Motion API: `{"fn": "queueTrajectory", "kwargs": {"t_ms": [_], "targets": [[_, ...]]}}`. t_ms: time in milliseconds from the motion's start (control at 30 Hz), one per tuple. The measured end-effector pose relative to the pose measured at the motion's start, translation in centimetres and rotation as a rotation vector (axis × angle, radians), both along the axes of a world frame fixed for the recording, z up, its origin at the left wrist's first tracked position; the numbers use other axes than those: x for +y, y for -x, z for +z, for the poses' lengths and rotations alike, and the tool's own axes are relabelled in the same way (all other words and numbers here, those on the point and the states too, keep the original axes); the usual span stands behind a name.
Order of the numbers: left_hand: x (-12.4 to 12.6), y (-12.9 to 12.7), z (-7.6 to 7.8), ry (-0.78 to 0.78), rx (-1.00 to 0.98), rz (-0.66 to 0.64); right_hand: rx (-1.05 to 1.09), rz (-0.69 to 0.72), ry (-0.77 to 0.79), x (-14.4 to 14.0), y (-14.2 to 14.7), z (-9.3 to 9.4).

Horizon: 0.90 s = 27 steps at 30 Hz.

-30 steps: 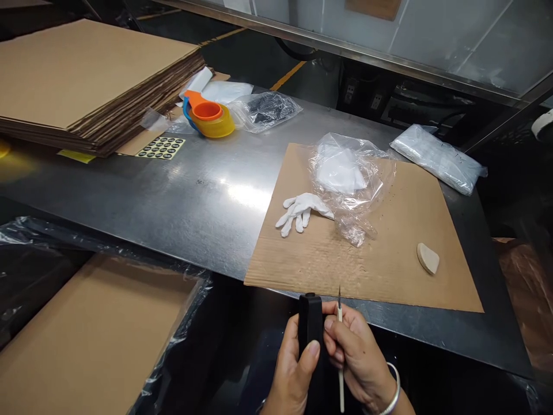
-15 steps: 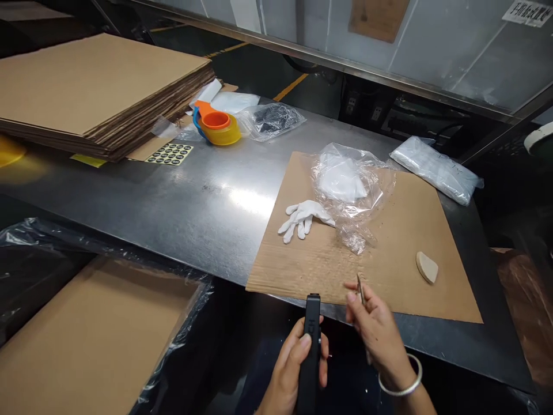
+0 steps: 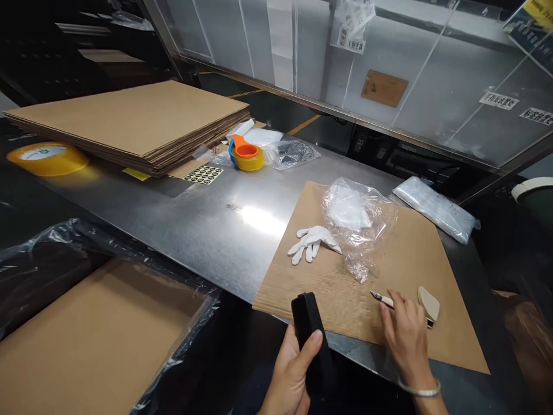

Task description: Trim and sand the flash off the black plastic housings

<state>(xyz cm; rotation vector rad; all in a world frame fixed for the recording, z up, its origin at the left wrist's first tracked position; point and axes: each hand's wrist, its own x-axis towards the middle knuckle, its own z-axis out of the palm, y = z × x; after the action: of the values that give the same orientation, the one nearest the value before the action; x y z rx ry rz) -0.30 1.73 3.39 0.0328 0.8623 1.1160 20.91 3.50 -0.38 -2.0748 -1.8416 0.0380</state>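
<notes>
My left hand (image 3: 294,366) is closed around a long black block-shaped device (image 3: 311,328), held at the table's near edge. My right hand (image 3: 406,331), with a bracelet at the wrist, is over the cardboard sheet (image 3: 449,340). Its fingers are closed on a slim pen-like tool (image 3: 383,299), whose dark pointed tip faces left. The tool's far end shows beyond the fingers, by a beige wedge-shaped pad (image 3: 429,304). Farther back on the sheet lie a white glove (image 3: 311,243) and a crumpled clear plastic bag (image 3: 360,216) with white contents.
A stack of cardboard sheets (image 3: 142,121) stands at the left of the metal table (image 3: 207,230). Near it are a tape dispenser (image 3: 248,157), a sticker sheet (image 3: 204,174) and a yellow tape roll (image 3: 47,158). A plastic-wrapped packet (image 3: 436,208) lies at the back right. An open lined box (image 3: 99,340) is at lower left.
My right hand has moved right and lowered the tool to the cardboard beside the beige pad. The black device in my left hand has tilted. The camera view has shifted upward.
</notes>
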Motion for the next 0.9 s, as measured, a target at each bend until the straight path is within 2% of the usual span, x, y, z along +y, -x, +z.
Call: {"fn": "queueTrajectory", "kwargs": {"t_ms": [133,200,267,367,467,567,733,900], "targets": [[0.5,-1.0,0.4,0.004,-0.029,0.071,0.625,0.354,0.071,-3.7,5.3,0.3],[0.7,-1.3,0.3,-0.002,-0.034,0.094,0.775,0.413,0.083,-4.7,7.5,0.2],[0.8,-1.4,0.0,-0.049,-0.012,0.123,0.801,0.353,0.041,-4.8,8.2,0.5],[0.8,-0.8,-0.6,-0.142,0.131,0.178,0.753,0.242,0.001,-3.7,6.5,2.0],[0.6,0.0,-0.9,-0.187,0.345,0.160,0.668,0.244,0.031,-2.3,3.4,4.0],[0.2,0.4,-1.0,-0.258,0.443,0.091,0.601,0.292,0.038,-1.2,1.4,5.2],[-0.4,0.3,-0.8,-0.329,0.459,0.107,0.577,0.310,0.068,0.0,1.2,5.7],[-0.7,0.6,-0.7,-0.354,0.488,0.116,0.677,0.253,0.132,1.3,1.8,5.6]]}}
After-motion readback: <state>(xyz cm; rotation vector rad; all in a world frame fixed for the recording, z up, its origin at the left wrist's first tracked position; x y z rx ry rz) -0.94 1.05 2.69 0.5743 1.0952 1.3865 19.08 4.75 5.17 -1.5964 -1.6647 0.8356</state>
